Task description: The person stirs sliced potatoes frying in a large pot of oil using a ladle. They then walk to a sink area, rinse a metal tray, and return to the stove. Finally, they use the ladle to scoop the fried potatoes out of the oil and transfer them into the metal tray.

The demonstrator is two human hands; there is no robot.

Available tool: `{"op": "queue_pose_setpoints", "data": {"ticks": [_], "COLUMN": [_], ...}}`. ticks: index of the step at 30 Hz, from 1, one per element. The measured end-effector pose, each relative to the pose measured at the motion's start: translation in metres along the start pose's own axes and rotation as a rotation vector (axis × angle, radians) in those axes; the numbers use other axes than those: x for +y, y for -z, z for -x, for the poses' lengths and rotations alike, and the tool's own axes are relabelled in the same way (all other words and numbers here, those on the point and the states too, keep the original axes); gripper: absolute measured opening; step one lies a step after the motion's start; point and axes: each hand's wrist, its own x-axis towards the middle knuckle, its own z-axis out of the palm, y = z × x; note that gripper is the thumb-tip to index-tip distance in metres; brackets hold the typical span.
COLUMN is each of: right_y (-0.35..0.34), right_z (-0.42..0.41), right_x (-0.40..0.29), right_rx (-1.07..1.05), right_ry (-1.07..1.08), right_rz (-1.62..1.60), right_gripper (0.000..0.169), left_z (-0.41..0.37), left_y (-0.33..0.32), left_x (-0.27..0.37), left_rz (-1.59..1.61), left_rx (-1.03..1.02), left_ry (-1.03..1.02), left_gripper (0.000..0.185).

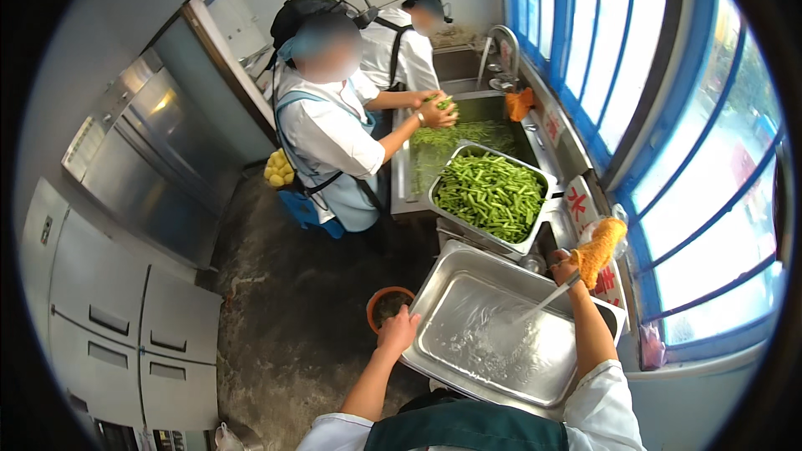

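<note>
A large rectangular stainless steel pan (463,338) lies before me, with water streaming into it from a tap wrapped in an orange cloth (598,252). My left hand (399,329) grips the pan's left rim. My right hand (566,268) is up beside the tap, close under the cloth; its fingers are partly hidden, so whether they hold the tap is unclear. Just beyond the pan, a deep metal tray (544,186) heaped with cut green vegetable stalks (492,191) rests over the near edge of the sink area.
A co-worker (332,119) handles green stalks over a water-filled sink (526,144); another person (398,44) stands behind. An orange-rimmed bucket (369,313) stands on the floor left of the pan. Barred windows line the right; steel refrigerators (100,294) stand left. A blue stool (307,212) is behind the co-worker.
</note>
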Motion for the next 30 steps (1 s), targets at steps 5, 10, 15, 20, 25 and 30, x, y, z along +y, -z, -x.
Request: {"op": "queue_pose_setpoints", "data": {"ticks": [5,10,15,20,25,30], "right_y": [-0.004,0.005,-0.026,-0.002,0.033,0.140], "right_z": [-0.005,-0.002,-0.016,-0.005,0.044,0.166], "right_x": [-0.010,-0.012,0.019,0.003,0.045,-0.034], "right_rx": [0.046,0.220,0.115,0.146,0.469,0.470], "right_ry": [0.026,0.253,0.036,0.095,0.371,-0.112], "right_rz": [-0.050,-0.021,-0.097,-0.068,0.174,0.094], "right_gripper": [0.036,0.016,0.009,0.010,0.016,0.020], "left_z": [-0.002,-0.001,0.002,0.000,-0.013,0.005], "left_y": [0.000,0.001,-0.003,-0.007,-0.003,0.000], "left_x": [-0.006,0.000,-0.007,-0.012,0.007,-0.003], "left_rz": [-0.033,0.011,0.017,0.000,-0.005,0.008], "left_rx": [0.004,-0.015,0.010,0.014,-0.034,0.008], "left_ry": [0.000,0.017,0.005,-0.017,-0.065,-0.034], "left_gripper": [0.051,0.051,0.048,0.046,0.052,0.049]}}
